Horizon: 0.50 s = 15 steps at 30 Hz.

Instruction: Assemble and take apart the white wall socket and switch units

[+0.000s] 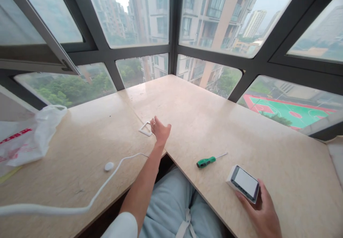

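Note:
My left hand (160, 129) reaches over the stone-patterned counter, its thumb held apart from the fingers. Just left of the fingers lies a thin white square frame (145, 133); whether they touch it I cannot tell. My right hand (264, 211) grips a small white box with a dark-edged white panel (245, 182) at the lower right, thumb on the near side and fingers round the right side. Between the two hands, a screwdriver (207, 162) with a green and black handle rests on the counter, its shaft pointing right.
A white cable (98, 195) curves over the left part of the counter (184, 106), past a small white round piece (109, 166). At the far left sits a white plastic bag (32, 134) with red print. Dark-framed windows (173, 24) border the counter's back.

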Available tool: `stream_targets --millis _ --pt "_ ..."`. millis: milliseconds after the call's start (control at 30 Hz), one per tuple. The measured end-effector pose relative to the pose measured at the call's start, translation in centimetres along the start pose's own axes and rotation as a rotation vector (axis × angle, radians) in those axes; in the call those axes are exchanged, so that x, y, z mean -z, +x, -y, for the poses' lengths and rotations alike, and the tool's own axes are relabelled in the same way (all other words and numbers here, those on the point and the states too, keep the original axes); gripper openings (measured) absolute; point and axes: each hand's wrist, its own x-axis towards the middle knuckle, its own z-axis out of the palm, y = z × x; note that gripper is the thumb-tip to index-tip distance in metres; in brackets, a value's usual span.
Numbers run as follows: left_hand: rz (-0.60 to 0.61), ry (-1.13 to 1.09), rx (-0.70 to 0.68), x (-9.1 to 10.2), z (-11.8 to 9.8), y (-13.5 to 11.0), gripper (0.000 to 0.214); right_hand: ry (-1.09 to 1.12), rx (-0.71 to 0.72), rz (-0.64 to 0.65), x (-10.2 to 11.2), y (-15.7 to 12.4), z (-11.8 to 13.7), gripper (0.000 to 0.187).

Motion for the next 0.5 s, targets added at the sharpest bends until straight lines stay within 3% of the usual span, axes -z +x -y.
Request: stream_targets --millis 100,267,367,500 --pt "0.134 0.319 -0.096 3.1 1.9 2.3 0.079 -0.009 -0.066 0.048 0.4 0.0 0.2 0.107" --pt "0.257 0.505 -0.018 7.7 6.2 5.0 0.084 -0.043 -0.098 0.068 0.7 0.1 0.1 0.108" --pt "0.329 0.506 0.004 8.1 7.7 5.0 0.085 -0.051 -0.105 0.060 0.6 0.2 -0.3 0.106" --pt "0.268 0.481 -0.069 7.3 8.5 4.1 0.078 -0.080 -0.086 0.053 0.7 0.3 -0.7 0.104"
